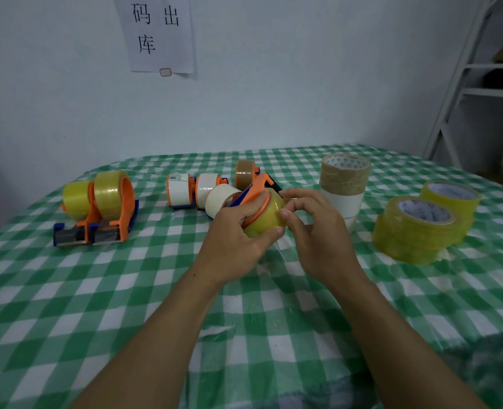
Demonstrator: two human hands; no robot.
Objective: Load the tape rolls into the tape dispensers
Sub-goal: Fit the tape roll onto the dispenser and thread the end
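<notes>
Just above the checked cloth, mid-table: yellow tape roll seated on the orange dispenser. Left hand curled round roll and frame. Right hand close alongside, thumb and fingertips pinching at the roll's face, apparently after the free end. Hands together on the one roll. Likely step: finding and peeling the tape end. Keep left grip firm to stop spin. Lift end with a nail, pull flat, feed toward the cutter. Avoid letting film fold back on itself. Spare yellow rolls well right.
</notes>
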